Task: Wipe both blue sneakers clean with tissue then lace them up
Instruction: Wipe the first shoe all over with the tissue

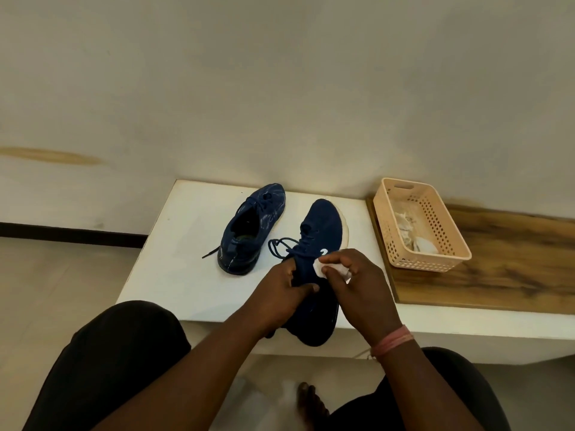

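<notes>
A: Quick one. Where's the near sneaker (314, 293)?

B: Right side of the white bench (174, 244), toe pointing at the wall, heel hanging past the front edge. The left hand (281, 298) grips it at the collar, fingers curled over the opening, thumb along the side.

A: Right hand (357, 284)?

B: Pinching a folded white tissue (320, 269) between thumb and fingers, pressed against the side of that shoe just below a small white logo. Pink band (392, 341) on that wrist.

A: Laces?

B: Loose, looped out to the left of the tongue on the held shoe.

A: The other sneaker (252, 228)?

B: Sits flat on the bench, further back and left, apart from the first. Pale streaks across its upper, one lace end trailing off towards the left.

A: Anything else?

B: A peach perforated basket (448, 259) stands on a wooden board (513, 269) to the right, with crumpled whitish pieces inside, can't tell what exactly. Dark-clothed knees at the bottom, a bare foot (308, 402) on the floor between them.
</notes>
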